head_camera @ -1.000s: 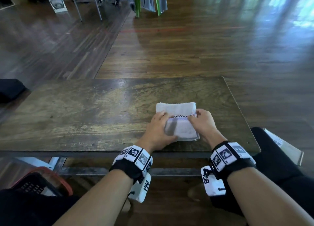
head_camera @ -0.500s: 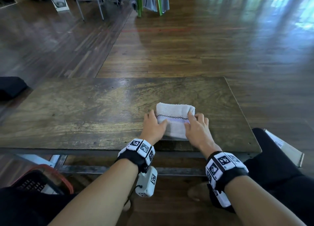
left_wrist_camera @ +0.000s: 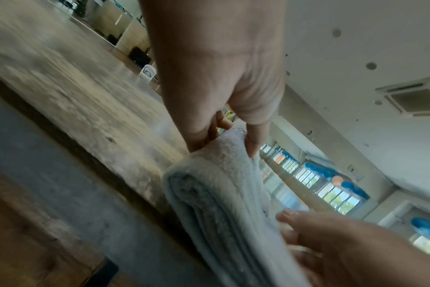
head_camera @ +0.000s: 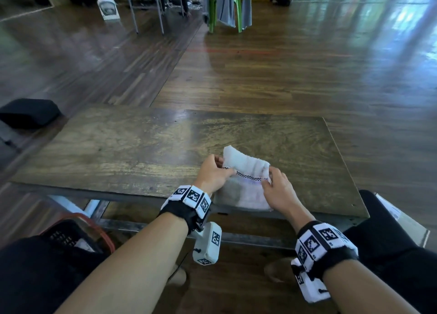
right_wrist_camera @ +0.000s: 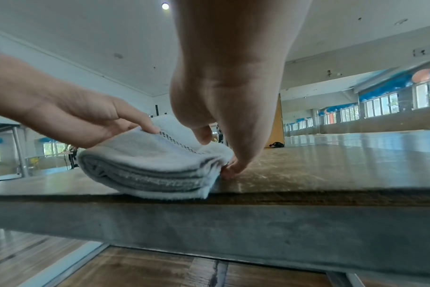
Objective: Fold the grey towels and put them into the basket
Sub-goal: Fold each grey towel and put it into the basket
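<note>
A folded grey towel [head_camera: 246, 183] with a black checkered stripe sits at the near edge of the wooden table [head_camera: 132, 153], its far part lifted off the top. My left hand [head_camera: 214, 173] pinches its left side, thumb on top and fingers beneath, as the left wrist view shows on the towel [left_wrist_camera: 224, 194]. My right hand [head_camera: 275, 188] pinches the towel's right side [right_wrist_camera: 157, 163], fingertips at the table top. The basket [head_camera: 78, 237], black mesh with an orange rim, stands on the floor under the table's left near corner.
A black cushion [head_camera: 28, 112] lies on the floor left of the table. A green chair draped with grey cloth [head_camera: 227, 4] and metal stand legs [head_camera: 146, 6] stand far back. My dark-clothed knees [head_camera: 390, 238] flank the table's near edge.
Both hands went from pressing flat on the folded towel to pinching its sides. The towel's far part has come up off the table, and it now reaches closer to the near edge.
</note>
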